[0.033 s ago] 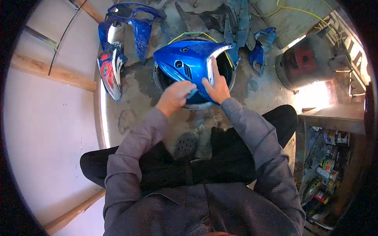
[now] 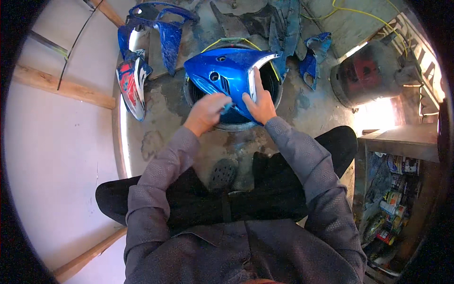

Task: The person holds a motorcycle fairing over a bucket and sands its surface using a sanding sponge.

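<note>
A glossy blue motorbike fairing panel (image 2: 236, 72), with round holes, slots and a white curved edge, rests over a round dark tub (image 2: 236, 127). On its right side, my right hand (image 2: 261, 105) grips the panel, thumb on the blue face and index finger stretched along the white edge. My left hand (image 2: 206, 112) is closed on a small blue-green piece (image 2: 226, 107), perhaps a cloth or an abrasive sheet, at the panel's lower left edge. Motion blurs that hand a little, and much of the piece is hidden in its fingers.
More body panels lie around: a blue one (image 2: 169, 45) and a red-white one (image 2: 132, 87) at left, dark ones (image 2: 250, 21) behind, a blue piece (image 2: 309, 66) at right. A rusty tank (image 2: 364, 75) and a shelf of cans (image 2: 392, 203) stand right. A yellow hose (image 2: 362, 15) runs behind.
My left hand has shifted slightly left with the blue-green piece. My right hand and the fairing panel stay in place.
</note>
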